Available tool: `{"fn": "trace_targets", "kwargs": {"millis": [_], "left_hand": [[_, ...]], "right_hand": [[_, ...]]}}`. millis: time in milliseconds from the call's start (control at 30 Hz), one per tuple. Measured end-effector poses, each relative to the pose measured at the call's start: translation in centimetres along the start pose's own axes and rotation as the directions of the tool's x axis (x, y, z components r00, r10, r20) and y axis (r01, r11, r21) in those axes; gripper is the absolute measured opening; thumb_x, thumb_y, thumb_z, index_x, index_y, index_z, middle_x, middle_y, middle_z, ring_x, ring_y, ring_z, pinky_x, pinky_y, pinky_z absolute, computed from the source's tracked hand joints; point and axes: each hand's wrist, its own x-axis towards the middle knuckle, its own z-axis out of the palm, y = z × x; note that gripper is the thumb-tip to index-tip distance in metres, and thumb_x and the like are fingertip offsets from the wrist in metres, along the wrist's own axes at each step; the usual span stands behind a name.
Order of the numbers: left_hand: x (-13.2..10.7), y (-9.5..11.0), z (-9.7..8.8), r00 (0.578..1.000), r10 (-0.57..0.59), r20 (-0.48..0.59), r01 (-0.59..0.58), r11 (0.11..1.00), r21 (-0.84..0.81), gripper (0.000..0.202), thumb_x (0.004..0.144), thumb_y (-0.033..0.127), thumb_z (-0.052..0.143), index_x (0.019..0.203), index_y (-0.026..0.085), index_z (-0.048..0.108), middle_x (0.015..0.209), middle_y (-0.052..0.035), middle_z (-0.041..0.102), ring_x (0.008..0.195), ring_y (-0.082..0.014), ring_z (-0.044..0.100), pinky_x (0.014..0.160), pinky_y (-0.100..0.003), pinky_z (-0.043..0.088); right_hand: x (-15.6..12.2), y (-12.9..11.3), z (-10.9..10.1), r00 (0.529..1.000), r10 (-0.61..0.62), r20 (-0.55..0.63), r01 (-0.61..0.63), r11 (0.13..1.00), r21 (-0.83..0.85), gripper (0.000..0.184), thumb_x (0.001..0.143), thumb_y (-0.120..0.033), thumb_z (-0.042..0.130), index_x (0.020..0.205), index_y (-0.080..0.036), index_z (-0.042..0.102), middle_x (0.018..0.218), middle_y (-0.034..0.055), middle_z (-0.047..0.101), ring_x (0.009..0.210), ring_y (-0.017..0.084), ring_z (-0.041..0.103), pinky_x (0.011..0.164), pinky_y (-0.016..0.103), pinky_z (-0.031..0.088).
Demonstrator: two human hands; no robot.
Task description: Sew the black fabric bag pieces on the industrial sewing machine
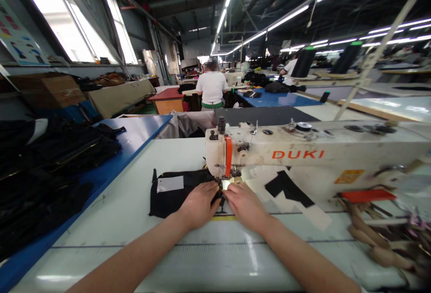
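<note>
A black fabric piece (198, 180) with a white rectangular label (170, 184) lies flat on the sewing table, its right end under the head of a sewing machine (296, 149). On that right end is my left hand (199, 203), fingers and thumb closed on the fabric beside the presser foot. My right hand (245, 204) is just right of the needle area, its fingers pressed together. What its fingertips hold is too small and covered to make out. A small lamp lights the spot between both hands; the needle itself is hidden.
White paper-like pieces and a black strip (289, 187) lie under the machine arm. At left, dark garments (54, 149) are heaped on a blue table (148, 127). A ruler strip (188, 247) crosses the tabletop. A person in a white shirt (212, 87) sits ahead.
</note>
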Motion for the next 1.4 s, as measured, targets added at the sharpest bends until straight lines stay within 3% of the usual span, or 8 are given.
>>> {"fn": "trace_targets", "kwargs": {"millis": [533,733,933,1033,1133,1200,1300,1400], "left_hand": [[-0.3,0.0,-0.1,1.000,-0.012,-0.026,0.011,0.999,-0.033,0.034,0.088,0.028,0.049,0.116,0.012,0.057,0.123,-0.0136,0.060,0.116,-0.0251,0.054,0.103,-0.043,0.041],[-5.8,1.1,-2.8,0.999,-0.006,0.044,0.011,0.995,-0.099,0.038,0.087,0.028,0.052,0.123,0.015,0.054,0.130,-0.0099,0.055,0.121,-0.0233,0.050,0.106,-0.042,0.038],[-11.4,3.1,-5.8,0.986,0.075,-0.148,-0.103,0.976,-0.193,0.029,0.089,0.022,0.050,0.116,0.018,0.058,0.123,-0.0078,0.060,0.122,-0.0205,0.049,0.105,-0.037,0.040],[-13.9,1.9,-7.4,0.915,-0.104,-0.390,0.029,0.981,-0.194,0.025,0.087,0.015,0.050,0.110,0.021,0.060,0.121,-0.0070,0.060,0.119,-0.0202,0.051,0.102,-0.036,0.042],[-16.2,-1.5,-8.4,0.708,-0.472,-0.525,0.425,0.879,-0.218,0.022,0.087,0.022,0.052,0.107,0.020,0.060,0.119,-0.0090,0.059,0.114,-0.0238,0.053,0.099,-0.042,0.042],[-17.5,-4.0,-8.6,0.582,-0.700,-0.415,0.653,0.706,-0.275,0.031,0.080,0.030,0.060,0.108,0.017,0.058,0.109,-0.0110,0.063,0.103,-0.0275,0.058,0.091,-0.046,0.046],[-18.8,-6.5,-8.2,0.547,-0.827,-0.130,0.746,0.552,-0.372,0.031,0.074,0.029,0.063,0.102,0.017,0.060,0.090,-0.0056,0.067,0.083,-0.0240,0.062,0.078,-0.040,0.049],[-18.9,-6.8,-8.0,0.489,-0.867,-0.096,0.699,0.455,-0.551,0.023,0.071,0.025,0.062,0.092,0.016,0.061,0.079,-0.0023,0.066,0.076,-0.0211,0.062,0.073,-0.035,0.049]], "right_hand": [[-0.1,0.2,0.4,1.000,-0.014,-0.019,0.014,1.000,0.017,0.019,0.089,-0.013,0.046,0.092,-0.018,0.064,0.086,0.0060,0.058,0.084,0.021,0.048,0.076,0.034,0.040],[-1.4,-1.1,0.6,0.996,-0.081,-0.049,0.090,0.966,0.242,0.025,0.087,-0.009,0.045,0.094,-0.020,0.066,0.088,0.0058,0.061,0.088,0.021,0.053,0.079,0.034,0.044],[-1.3,-4.6,1.2,0.976,0.209,-0.055,-0.150,0.840,0.522,0.022,0.089,-0.022,0.044,0.102,-0.020,0.061,0.090,0.0065,0.067,0.083,0.021,0.062,0.077,0.036,0.049],[-0.4,-5.6,1.4,0.958,0.279,0.067,-0.261,0.751,0.607,0.021,0.085,-0.027,0.049,0.103,-0.020,0.057,0.073,0.0020,0.066,0.066,0.020,0.062,0.063,0.033,0.049],[0.4,-5.9,2.0,0.946,0.301,0.123,-0.308,0.704,0.640,0.022,0.077,-0.024,0.052,0.099,-0.021,0.053,0.067,-0.0019,0.064,0.060,0.018,0.060,0.059,0.031,0.046],[0.8,-5.8,2.5,0.941,0.307,0.144,-0.324,0.691,0.646,0.023,0.075,-0.024,0.051,0.097,-0.022,0.050,0.065,-0.0030,0.062,0.060,0.018,0.060,0.059,0.031,0.045],[1.3,-5.5,3.2,0.940,0.293,0.176,-0.334,0.684,0.649,0.023,0.074,-0.027,0.048,0.097,-0.021,0.048,0.064,-0.0032,0.059,0.060,0.018,0.058,0.059,0.031,0.044],[1.2,-5.5,3.3,0.947,0.258,0.193,-0.320,0.687,0.653,0.024,0.073,-0.029,0.046,0.096,-0.021,0.046,0.063,-0.0034,0.056,0.059,0.018,0.057,0.059,0.031,0.044]]}}
